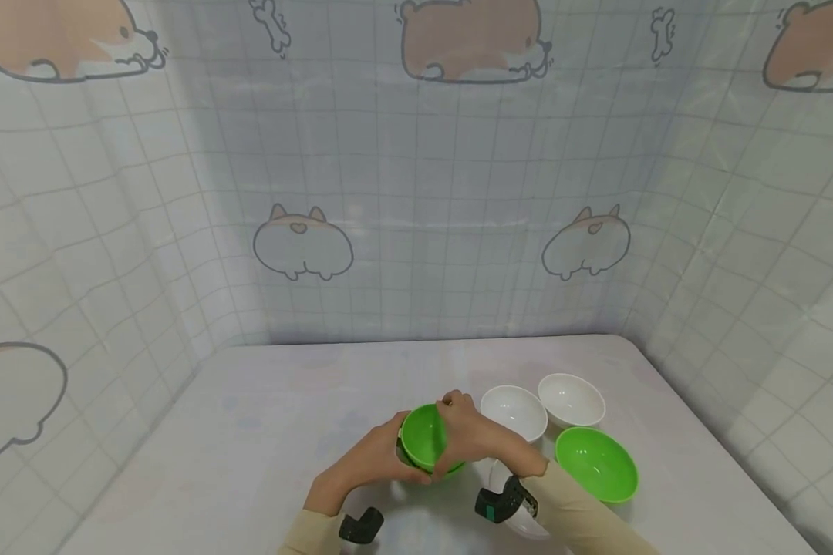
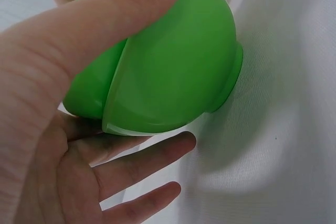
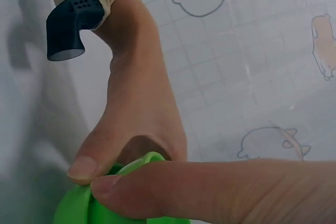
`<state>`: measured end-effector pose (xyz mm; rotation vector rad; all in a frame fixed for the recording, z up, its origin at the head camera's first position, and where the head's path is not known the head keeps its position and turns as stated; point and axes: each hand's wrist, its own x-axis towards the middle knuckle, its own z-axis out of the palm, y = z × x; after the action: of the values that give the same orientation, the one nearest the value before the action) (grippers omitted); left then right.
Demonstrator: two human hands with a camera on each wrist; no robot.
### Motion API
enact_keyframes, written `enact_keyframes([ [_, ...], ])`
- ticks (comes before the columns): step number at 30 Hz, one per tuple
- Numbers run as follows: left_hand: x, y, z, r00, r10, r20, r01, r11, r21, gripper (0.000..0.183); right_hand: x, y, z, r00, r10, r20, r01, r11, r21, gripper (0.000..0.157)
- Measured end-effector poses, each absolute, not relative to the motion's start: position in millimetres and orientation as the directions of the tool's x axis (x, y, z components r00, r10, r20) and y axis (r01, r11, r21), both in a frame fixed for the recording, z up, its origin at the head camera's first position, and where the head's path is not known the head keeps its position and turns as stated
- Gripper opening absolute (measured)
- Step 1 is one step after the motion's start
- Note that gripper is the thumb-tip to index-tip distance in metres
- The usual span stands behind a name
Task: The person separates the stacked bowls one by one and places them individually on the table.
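Two green bowls sit one inside the other between my hands, above the table near its front. In the head view the inner bowl (image 1: 422, 434) faces up, and the outer bowl (image 2: 181, 72) shows its round side and foot ring in the left wrist view. My left hand (image 1: 380, 455) holds them from the left, thumb across the outer bowl's side and fingers spread below. From the right, my right hand (image 1: 470, 432) grips the inner bowl's rim. Both thumbs come close together at the rims in the right wrist view.
Right of my hands stand two white bowls (image 1: 512, 415) (image 1: 572, 398) and another green bowl (image 1: 597, 465). A further white bowl (image 1: 527, 529) is partly hidden under my right forearm. The pale table (image 1: 305, 385) is enclosed by a patterned curtain (image 1: 416, 169) at the back and sides.
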<state>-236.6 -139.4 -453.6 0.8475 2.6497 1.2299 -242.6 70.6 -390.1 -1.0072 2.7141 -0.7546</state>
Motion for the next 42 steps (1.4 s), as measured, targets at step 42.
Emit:
enact_keyframes([
  [42,-233.1,-134.3,-450.7,-0.884,0.457,0.099,0.396,0.622,0.676,0.106,-202.6,236.7,-348.9,-0.964,-0.193,0.183,-0.258,0.846,-0.467,0.109],
])
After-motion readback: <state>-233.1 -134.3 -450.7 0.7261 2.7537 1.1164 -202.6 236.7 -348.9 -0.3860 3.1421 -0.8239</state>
